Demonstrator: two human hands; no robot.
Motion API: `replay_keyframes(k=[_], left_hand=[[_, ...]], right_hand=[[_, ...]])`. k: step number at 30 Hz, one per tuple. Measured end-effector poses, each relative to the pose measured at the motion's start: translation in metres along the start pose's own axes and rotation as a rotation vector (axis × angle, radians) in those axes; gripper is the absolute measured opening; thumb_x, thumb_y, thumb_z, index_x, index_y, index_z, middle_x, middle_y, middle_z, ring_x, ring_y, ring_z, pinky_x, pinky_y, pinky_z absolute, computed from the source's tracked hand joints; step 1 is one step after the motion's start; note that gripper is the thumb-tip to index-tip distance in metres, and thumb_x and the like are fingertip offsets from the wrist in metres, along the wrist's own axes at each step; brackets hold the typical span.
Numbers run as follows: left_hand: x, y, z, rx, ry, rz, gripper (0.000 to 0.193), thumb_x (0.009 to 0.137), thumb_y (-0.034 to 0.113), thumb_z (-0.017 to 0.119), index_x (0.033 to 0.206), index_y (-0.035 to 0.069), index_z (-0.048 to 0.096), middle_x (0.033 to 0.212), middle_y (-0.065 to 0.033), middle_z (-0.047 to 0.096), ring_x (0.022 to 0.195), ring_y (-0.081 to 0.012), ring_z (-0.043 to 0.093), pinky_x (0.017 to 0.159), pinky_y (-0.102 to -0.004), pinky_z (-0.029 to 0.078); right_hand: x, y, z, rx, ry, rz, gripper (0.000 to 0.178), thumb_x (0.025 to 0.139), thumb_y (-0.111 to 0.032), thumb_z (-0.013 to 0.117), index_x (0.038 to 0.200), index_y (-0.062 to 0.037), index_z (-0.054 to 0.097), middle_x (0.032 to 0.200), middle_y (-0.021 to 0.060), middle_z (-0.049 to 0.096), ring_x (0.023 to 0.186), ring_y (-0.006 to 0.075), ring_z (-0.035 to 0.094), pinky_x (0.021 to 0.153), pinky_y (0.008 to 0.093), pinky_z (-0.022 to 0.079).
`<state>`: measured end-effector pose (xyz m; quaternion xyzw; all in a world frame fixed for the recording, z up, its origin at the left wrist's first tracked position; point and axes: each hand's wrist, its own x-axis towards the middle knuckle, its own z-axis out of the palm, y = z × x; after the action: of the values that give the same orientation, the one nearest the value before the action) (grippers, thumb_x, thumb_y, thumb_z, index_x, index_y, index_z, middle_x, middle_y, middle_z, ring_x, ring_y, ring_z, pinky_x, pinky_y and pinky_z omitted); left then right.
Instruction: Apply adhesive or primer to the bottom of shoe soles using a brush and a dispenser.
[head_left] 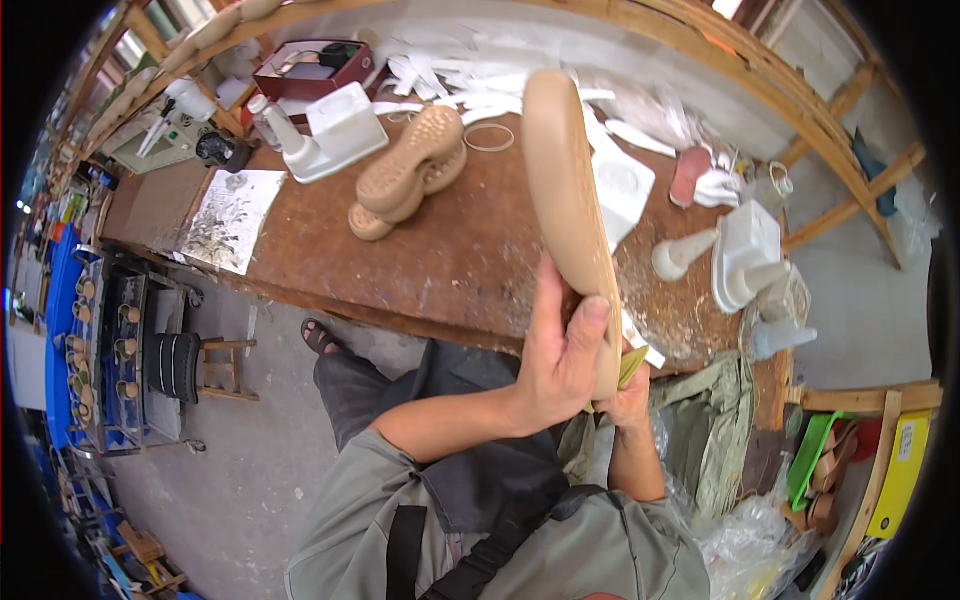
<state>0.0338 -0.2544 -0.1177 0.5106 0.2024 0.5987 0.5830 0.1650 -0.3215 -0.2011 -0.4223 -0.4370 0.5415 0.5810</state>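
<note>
A thick tan shoe sole (562,170) stands nearly upright on its edge in front of me, over the near side of the workbench. My left hand (562,350) is closed round its lower part, thumb on the near side. Behind the lower end is my right hand (628,402), fingers bent and partly hidden by the sole. A folded olive-green piece, seemingly cloth (632,368), sticks out between that hand and the sole. Left of them on the bench lie several tan soles (410,175), stacked crosswise, with a bumpy surface uppermost.
White plastic dispensers with cone-shaped parts stand at the bench's left (345,130) and right (748,255). White strips (480,88) and a dark red box (312,70) lie along the back. A stained paper sheet (238,220) covers the left end. Green-grey cloth (712,420) hangs at right.
</note>
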Motion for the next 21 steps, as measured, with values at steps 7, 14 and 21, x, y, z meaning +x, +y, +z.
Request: replay_keyframes(k=[7,14,21], left_hand=[[-0.003,0.006,-0.026,0.005,0.011,0.049,0.048,0.098,0.024,0.038,0.134,-0.003,0.021,0.125,-0.0191,0.044,0.107,-0.0198,0.049,0.092,-0.0332,0.04],[-0.005,0.002,-0.041,0.006,-0.017,0.063,0.051,0.098,0.023,0.039,0.137,-0.003,0.018,0.127,-0.02,0.043,0.111,-0.0213,0.048,0.095,-0.0349,0.039],[-0.02,-0.004,-0.06,-0.09,-0.082,0.081,0.054,0.096,0.02,0.043,0.138,-0.007,0.02,0.128,-0.0182,0.044,0.113,-0.022,0.047,0.096,-0.0322,0.037]], right_hand=[[0.016,0.0,0.032,0.009,-0.057,-0.131,0.078,0.06,-0.028,0.087,0.12,0.0068,0.052,0.121,0.0091,0.055,0.104,0.0152,0.055,0.089,0.0305,0.044],[0.018,0.004,0.031,-0.029,-0.067,-0.081,0.07,0.061,-0.021,0.087,0.118,0.0037,0.055,0.112,0.0068,0.059,0.092,0.0117,0.058,0.077,0.0261,0.048],[0.009,0.009,0.033,-0.01,-0.11,0.116,0.06,0.062,-0.01,0.084,0.114,0.0028,0.056,0.097,0.0017,0.064,0.087,0.0092,0.058,0.075,0.0256,0.049]])
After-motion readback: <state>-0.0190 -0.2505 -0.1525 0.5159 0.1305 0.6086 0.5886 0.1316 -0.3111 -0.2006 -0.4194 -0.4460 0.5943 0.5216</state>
